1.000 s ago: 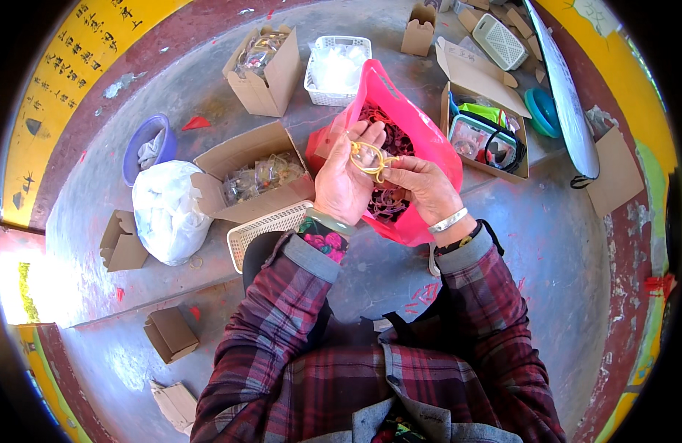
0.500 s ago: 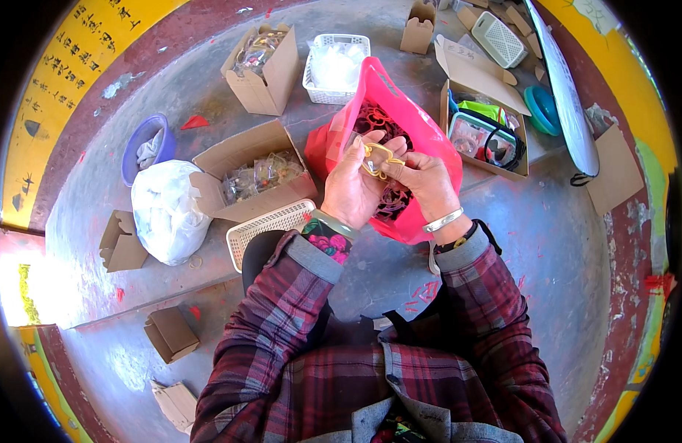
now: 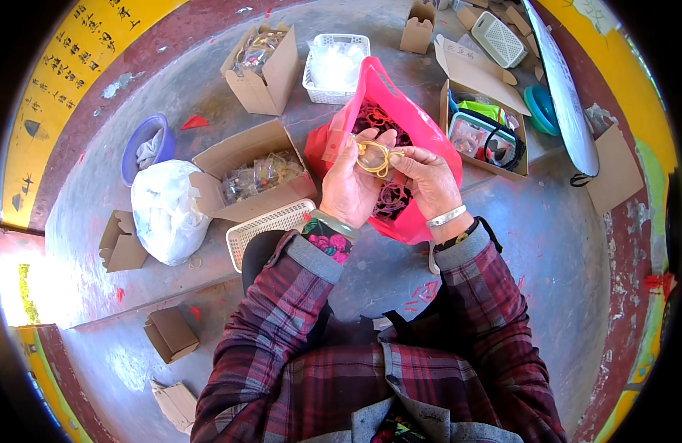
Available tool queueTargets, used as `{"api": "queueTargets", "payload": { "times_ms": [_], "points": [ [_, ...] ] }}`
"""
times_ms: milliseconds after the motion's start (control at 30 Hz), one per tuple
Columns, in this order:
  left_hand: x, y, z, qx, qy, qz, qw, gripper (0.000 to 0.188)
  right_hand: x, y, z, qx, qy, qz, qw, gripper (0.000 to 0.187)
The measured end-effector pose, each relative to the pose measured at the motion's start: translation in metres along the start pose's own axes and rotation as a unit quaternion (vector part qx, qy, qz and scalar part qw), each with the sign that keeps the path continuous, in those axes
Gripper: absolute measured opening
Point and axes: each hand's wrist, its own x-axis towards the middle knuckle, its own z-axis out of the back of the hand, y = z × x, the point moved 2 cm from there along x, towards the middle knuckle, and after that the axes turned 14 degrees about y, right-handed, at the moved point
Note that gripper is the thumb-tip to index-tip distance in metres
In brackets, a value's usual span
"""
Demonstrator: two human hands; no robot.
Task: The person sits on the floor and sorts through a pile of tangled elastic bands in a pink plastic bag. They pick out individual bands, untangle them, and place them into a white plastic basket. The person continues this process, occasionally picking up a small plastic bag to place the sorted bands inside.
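A yellow cord loop (image 3: 375,159) sits at upper centre, between the two hands: the left hand (image 3: 348,188), palm up and cupped, has its thumb on one side, while the right hand (image 3: 432,184) pinches the other between thumb and finger. Behind them gapes a pink bag (image 3: 448,159) of dark red cords (image 3: 391,201), partly blocked by the hands. Left of centre, a cream basket (image 3: 278,220) stands near the left wrist, beside a cardboard box (image 3: 276,203) of clear packets (image 3: 260,177); farther left bulges a white plastic bag (image 3: 171,214). A white basket (image 3: 335,96) stands at top centre, and an open carton (image 3: 514,171) at upper right.
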Motion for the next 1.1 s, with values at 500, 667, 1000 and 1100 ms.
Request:
{"api": "queueTargets", "payload": {
  "times_ms": [500,667,1000,1100],
  "points": [
    [-0.001,0.004,-0.007,0.06,0.032,0.016,0.998,0.039,-0.002,-0.001,-0.005,-0.03,0.005,-0.031,0.999,0.013],
    [-0.002,0.004,-0.007,0.057,0.035,0.036,0.997,0.039,-0.002,-0.002,-0.009,-0.099,-0.017,-0.011,0.995,0.013],
    [-0.001,-0.004,-0.003,0.001,0.003,-0.009,1.0,0.039,-0.003,0.003,-0.004,-0.03,0.024,-0.007,0.999,0.015],
    [0.0,-0.002,0.001,0.004,0.003,-0.011,1.0,0.039,-0.002,0.0,-0.003,-0.002,0.011,-0.01,1.0,0.015]
  ]
}}
